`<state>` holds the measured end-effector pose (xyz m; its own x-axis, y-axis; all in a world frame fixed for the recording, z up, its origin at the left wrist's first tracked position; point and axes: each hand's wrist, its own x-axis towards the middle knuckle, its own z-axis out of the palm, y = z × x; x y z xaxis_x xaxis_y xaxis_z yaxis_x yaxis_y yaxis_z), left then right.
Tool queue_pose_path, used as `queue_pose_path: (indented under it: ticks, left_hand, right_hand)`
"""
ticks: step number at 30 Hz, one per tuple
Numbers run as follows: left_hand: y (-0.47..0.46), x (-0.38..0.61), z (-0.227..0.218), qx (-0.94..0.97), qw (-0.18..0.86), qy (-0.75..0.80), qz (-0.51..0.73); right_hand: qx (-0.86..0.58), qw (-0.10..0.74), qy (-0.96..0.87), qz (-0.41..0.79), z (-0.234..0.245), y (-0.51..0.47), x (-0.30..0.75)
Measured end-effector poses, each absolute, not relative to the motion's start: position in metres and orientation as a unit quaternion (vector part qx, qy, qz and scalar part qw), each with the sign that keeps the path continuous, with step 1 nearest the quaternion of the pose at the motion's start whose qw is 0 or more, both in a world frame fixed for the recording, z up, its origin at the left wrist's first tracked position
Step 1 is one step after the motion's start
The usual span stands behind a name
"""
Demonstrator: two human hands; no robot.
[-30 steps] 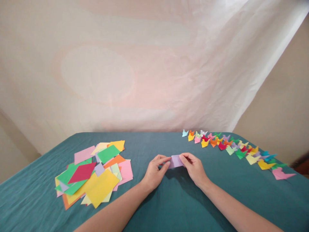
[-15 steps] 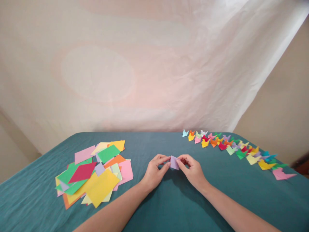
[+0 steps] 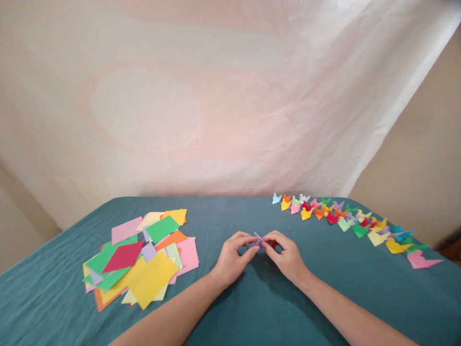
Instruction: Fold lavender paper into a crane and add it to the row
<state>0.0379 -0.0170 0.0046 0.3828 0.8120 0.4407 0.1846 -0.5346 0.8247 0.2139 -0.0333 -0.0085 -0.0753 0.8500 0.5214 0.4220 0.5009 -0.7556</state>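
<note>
a small folded piece of lilac paper (image 3: pixel 258 239) is held up near the middle of the table covered in dark teal cloth (image 3: pixel 223 214), between the two bare hands. the left hand (image 3: pixel 232 255) pinches its left side, thumb against forefinger with hardly a gap; the right hand (image 3: pixel 284 252) has a like pinch on its right side, the fingertips nearly meeting the left ones. the fingers hide much of the paper, so i can't be sure how many layers are caught or exactly where the creases run.

it should weigh next to nothing and not slip much from dry fingers. being folded, it is probably stiffer than a flat sheet, yet easily bent, crumpled or torn at a corner if pulled hard. the edges look the best places to hold, lightly, with the tips only, leaving the middle free.

to the left lies a loose pile of bright flat paper sheets (image 3: pixel 153 278); to the right stand slanting rows of small multicoloured folded paper birds (image 3: pixel 333 218).
</note>
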Motion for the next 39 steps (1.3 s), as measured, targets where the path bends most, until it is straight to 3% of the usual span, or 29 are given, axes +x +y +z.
queue_pose_path:
  ticks: [39]
  left_hand:
    - [-0.0137,0.039,-0.003,0.744,0.349,0.355,0.445]
  right_hand:
    - [-0.423,0.509,-0.72,0.209,-0.0032,-0.039,0.212]
